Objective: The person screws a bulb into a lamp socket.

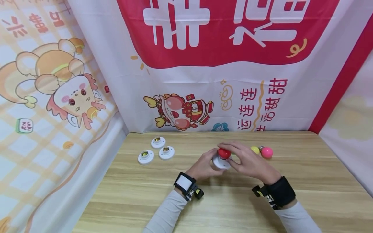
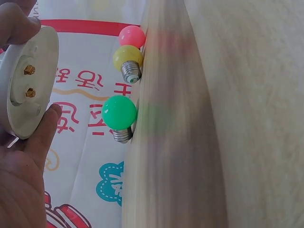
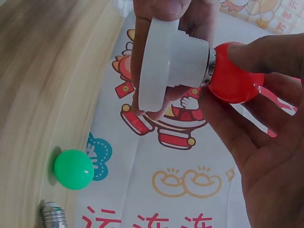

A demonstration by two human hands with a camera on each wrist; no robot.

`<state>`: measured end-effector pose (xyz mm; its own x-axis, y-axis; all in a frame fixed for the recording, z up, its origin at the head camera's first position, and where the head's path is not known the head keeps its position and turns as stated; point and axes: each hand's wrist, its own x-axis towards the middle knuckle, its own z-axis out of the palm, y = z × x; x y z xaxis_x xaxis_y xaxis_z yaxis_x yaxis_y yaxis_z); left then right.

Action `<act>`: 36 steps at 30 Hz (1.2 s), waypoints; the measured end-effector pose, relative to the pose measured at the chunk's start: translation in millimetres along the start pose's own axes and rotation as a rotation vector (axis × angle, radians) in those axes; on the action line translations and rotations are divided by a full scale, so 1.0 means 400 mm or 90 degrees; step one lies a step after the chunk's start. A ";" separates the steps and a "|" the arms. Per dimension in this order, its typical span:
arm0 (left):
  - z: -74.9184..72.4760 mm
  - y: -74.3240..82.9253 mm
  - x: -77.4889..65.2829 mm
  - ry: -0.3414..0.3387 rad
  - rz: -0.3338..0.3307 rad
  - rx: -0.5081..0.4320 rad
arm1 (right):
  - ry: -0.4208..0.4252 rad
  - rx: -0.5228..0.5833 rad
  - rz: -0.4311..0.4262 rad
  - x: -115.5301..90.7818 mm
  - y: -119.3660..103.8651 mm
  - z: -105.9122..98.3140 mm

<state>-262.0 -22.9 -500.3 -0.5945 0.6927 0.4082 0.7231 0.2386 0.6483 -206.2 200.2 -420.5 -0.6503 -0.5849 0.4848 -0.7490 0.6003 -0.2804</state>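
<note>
My left hand (image 1: 204, 167) grips a white round lamp holder (image 3: 156, 69) by the edge of its base, raised above the table. Two brass screws show on the holder's underside (image 2: 42, 90) in the left wrist view. A red bulb (image 3: 236, 78) sits in the holder's mouth, with a thin band of its metal base showing at the rim. Fingers and thumb of my right hand (image 1: 252, 161) are curled round the red globe. In the right wrist view, bulb and holder lie sideways in one line.
Three more white lamp holders (image 1: 166, 152) stand on the wooden table (image 1: 134, 191) at the back left. Yellow (image 1: 254, 149) and pink (image 1: 267, 152) bulbs lie behind my right hand, with a green bulb (image 2: 118, 112) near them. A printed cloth (image 1: 180, 74) hangs behind the table.
</note>
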 end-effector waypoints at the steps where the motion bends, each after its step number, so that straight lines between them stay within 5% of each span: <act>1: 0.000 0.000 -0.001 -0.001 -0.001 0.001 | -0.003 0.003 0.003 0.000 0.000 0.000; 36: -0.002 0.016 0.005 0.016 -0.044 0.019 | 0.040 -0.045 0.015 0.000 0.014 0.011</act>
<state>-258.8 -20.4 -494.7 -0.6522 0.6561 0.3797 0.6899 0.3059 0.6561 -210.9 201.4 -425.8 -0.6570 -0.5359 0.5302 -0.7212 0.6517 -0.2348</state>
